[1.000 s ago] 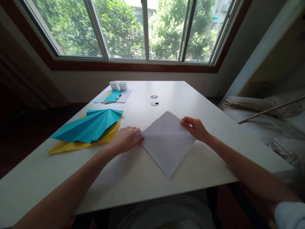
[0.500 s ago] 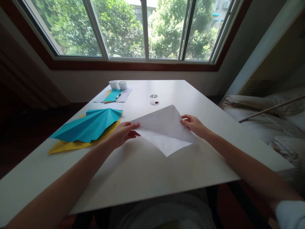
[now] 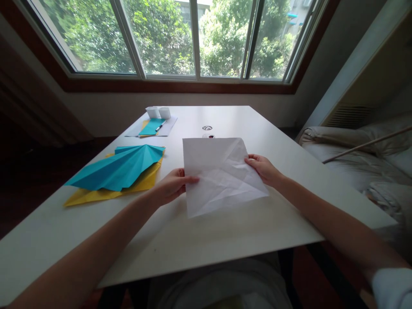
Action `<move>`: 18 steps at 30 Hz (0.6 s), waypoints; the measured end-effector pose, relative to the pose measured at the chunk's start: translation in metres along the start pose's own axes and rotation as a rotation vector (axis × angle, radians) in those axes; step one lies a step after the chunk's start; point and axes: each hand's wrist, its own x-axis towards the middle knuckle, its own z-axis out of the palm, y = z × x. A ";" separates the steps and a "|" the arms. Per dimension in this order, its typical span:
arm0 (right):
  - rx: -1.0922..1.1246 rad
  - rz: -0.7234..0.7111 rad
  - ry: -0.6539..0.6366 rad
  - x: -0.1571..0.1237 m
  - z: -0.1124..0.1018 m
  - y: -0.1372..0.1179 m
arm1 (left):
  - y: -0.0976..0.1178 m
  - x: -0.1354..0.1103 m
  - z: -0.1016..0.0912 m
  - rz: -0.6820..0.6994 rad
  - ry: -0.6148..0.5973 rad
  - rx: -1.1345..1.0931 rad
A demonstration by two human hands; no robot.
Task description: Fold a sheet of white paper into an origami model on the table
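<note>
A white sheet of paper (image 3: 219, 180), marked with several creases, is stretched between my hands above the table. My left hand (image 3: 174, 185) pinches its left edge, thumb on top and fingers behind. At the opposite edge, my right hand (image 3: 260, 167) grips the paper between thumb and fingers. To the left of my left hand lies a blue pleated paper (image 3: 125, 167), fanned out over a yellow paper (image 3: 96, 197).
On the white table (image 3: 154, 253), white paper cups (image 3: 159, 113) stand at the far left beside small blue sheets (image 3: 151, 127) and a pen (image 3: 160, 126). Two round table inserts (image 3: 207, 128) sit beyond the paper, one partly covered. A cushioned seat (image 3: 341, 154) is at right.
The white paper has opened out from a folded, pointed shape into a flatter sheet facing me. My left hand has shifted slightly right and down; my right hand has barely moved.
</note>
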 end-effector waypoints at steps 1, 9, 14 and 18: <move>0.012 0.012 -0.008 0.000 0.000 0.000 | 0.001 0.001 -0.002 -0.007 0.013 0.005; -0.060 0.026 -0.273 -0.001 -0.006 0.001 | 0.012 -0.001 -0.004 -0.026 0.117 -0.060; -0.076 -0.200 -0.102 0.004 -0.012 -0.006 | 0.014 -0.002 -0.004 0.019 0.202 -0.057; -0.216 -0.638 0.192 0.011 -0.023 -0.014 | 0.015 0.000 -0.008 0.037 0.261 -0.015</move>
